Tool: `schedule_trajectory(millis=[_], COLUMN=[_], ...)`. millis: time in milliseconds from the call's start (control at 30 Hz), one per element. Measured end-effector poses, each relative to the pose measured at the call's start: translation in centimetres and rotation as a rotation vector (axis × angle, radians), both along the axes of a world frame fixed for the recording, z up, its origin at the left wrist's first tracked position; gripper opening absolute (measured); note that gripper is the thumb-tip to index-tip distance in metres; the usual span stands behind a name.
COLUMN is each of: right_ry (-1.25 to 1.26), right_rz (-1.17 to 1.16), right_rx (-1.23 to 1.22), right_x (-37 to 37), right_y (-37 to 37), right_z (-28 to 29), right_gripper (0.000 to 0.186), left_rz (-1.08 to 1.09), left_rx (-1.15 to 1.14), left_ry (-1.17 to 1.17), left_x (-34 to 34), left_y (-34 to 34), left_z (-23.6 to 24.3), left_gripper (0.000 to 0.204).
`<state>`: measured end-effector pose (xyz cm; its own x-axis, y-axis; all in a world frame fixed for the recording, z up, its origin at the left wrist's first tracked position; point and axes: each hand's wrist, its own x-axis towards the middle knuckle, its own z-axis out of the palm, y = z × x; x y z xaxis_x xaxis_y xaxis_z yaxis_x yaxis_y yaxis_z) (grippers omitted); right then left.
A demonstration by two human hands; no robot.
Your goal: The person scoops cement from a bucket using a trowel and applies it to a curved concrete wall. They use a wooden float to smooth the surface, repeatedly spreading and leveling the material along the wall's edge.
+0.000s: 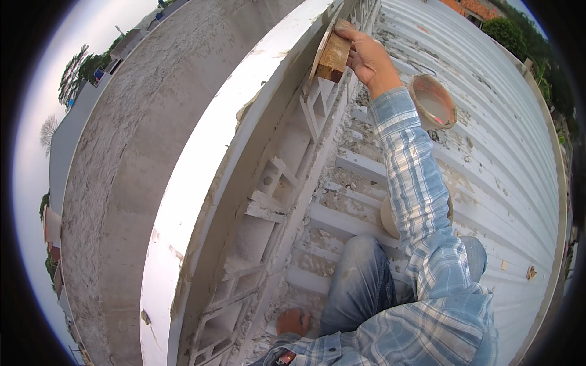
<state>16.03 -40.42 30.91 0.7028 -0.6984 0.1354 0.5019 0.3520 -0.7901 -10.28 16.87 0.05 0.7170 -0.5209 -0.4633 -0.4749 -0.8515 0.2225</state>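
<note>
My right hand (369, 60) reaches far forward, its fingers closed round the wooden block grip of a plastering float (334, 58). The float's thin flat board stands on edge against the inner side of a long white ledge (210, 134). Damp grey mortar (244, 177) coats that side below the ledge's pale top. Beneath the float runs a row of openwork blocks (274, 177) with slanted ribs. My left hand does not show; near the lower edge, beside my jeans, what looks like a bare foot (293, 322) is partly hidden by my plaid shirt.
A bucket (433, 102) with grey residue sits on the ribbed metal roof (488, 183), right of my forearm. Another round container (389, 216) is mostly hidden behind my sleeve. Mortar crumbs litter the roof along the blocks. A rough grey wall (128, 165) lies beyond the ledge.
</note>
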Motion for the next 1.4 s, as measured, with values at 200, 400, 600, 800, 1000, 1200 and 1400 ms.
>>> schedule_trajectory(millis=[200,400,600,800,1000,1200,1400], right_ry=[-0.093,0.021,-0.113,-0.058,-0.26,-0.411,-0.249], right_rz=[-0.091,-0.34,-0.118,-0.135,0.006,0.544,0.441], right_rx=[-0.606,-0.757,-0.591,-0.709,-0.78,-0.703,0.149], right_x=[1.2,1.3,-0.1,-9.4,-16.2,-22.7,-19.7], right_y=[-1.3,-6.6,0.2,18.1,32.8,41.4,32.5], right_z=[3.2,0.5,-4.4,-4.6,-5.4,-5.6,-7.2], right_gripper=[0.045,0.047,0.058,0.05,0.042,0.049,0.054], left_rz=[0.004,-0.012,-0.004,-0.014,-0.05,0.005,0.071], left_rx=[0.01,-0.074,-0.177,-0.18,-0.139,-0.108,-0.089], left_ry=[0.027,-0.022,-0.072,-0.144,-0.186,-0.213,-0.106], left_x=[-0.2,-0.2,-0.2,-0.4,-0.4,0.1,-0.7], left_y=[0.5,0.6,0.6,-0.1,-1.3,-1.0,0.6], left_z=[-0.3,-0.9,-0.8,-0.4,1.7,0.8,-0.2], left_gripper=[0.042,0.037,0.037,0.031,0.037,0.039,0.04])
